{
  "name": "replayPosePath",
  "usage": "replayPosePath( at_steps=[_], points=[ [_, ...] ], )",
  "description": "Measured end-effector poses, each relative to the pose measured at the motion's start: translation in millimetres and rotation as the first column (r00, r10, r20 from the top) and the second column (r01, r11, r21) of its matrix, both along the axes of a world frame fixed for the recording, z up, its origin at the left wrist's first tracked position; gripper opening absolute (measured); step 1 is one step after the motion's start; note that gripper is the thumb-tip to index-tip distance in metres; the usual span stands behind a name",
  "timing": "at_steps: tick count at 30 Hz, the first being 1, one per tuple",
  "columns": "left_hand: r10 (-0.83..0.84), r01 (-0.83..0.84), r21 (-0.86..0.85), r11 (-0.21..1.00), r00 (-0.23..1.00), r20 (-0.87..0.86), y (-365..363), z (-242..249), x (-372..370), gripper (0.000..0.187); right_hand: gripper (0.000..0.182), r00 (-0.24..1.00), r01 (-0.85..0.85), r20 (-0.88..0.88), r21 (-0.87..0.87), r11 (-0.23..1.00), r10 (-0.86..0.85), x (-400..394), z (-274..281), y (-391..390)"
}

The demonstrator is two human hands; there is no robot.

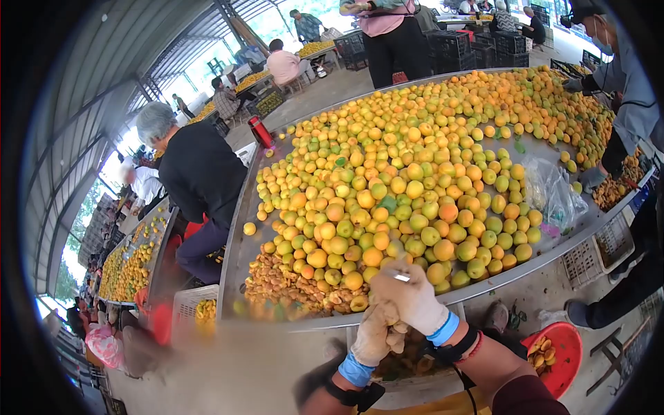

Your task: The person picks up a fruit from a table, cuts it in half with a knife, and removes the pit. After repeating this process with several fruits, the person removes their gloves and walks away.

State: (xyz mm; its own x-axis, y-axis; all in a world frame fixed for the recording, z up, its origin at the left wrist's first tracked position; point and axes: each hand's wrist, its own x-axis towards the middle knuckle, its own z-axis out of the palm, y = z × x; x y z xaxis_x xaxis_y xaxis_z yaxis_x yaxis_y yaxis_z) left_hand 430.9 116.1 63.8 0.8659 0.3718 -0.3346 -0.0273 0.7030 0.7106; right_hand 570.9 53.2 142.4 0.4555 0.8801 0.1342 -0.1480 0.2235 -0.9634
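Observation:
My right hand [413, 296], in a pale cloth glove with a blue cuff, is closed around a small knife [400, 277] whose blade sticks out to the left. Just below and touching it is my gloved left hand [377, 334], with its fingers curled; what they enclose is hidden. Both hands hover at the near rim of a big metal table [238, 238] heaped with yellow, orange and green apricots [408, 180]. A mound of brownish cut fruit pieces [290, 285] lies on the table to the left of my hands.
A red basin [568, 339] with cut fruit sits on the floor at my right, white crates [596, 253] beside it. A clear plastic bag [553, 194] lies on the table. A person in black [200, 173] sits at the left; a gloved worker [633, 97] stands at the right.

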Motion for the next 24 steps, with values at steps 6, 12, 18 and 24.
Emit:
replayPosePath(
  at_steps=[6, 12, 18, 24],
  points=[
    [0.019, -0.012, 0.071, 0.997, 0.996, -0.091, -2.6, 35.9, 2.8, 0.021, 0.018, 0.932, 0.016, -0.357, 0.19, 0.982, 0.054, 6.3, -44.1, 12.6],
    [0.026, -0.049, -0.211, 0.976, 0.993, -0.111, 8.3, 38.5, 17.2, 0.029, 0.028, 0.76, 0.017, -0.628, 0.272, 0.962, 0.164, 10.8, -22.1, 14.5],
    [-0.025, 0.034, -0.249, 0.968, 0.999, 0.041, 16.3, 12.0, 15.5, 0.033, 0.045, 0.682, 0.055, -0.717, 0.248, 0.967, 0.145, 12.5, -21.8, 19.0],
    [0.19, -0.185, 0.063, 0.981, 0.977, -0.098, 1.8, 20.8, 28.2, 0.04, 0.043, 0.74, 0.105, -0.67, 0.191, 0.976, 0.051, 13.6, -25.4, 26.8]
  ],
)
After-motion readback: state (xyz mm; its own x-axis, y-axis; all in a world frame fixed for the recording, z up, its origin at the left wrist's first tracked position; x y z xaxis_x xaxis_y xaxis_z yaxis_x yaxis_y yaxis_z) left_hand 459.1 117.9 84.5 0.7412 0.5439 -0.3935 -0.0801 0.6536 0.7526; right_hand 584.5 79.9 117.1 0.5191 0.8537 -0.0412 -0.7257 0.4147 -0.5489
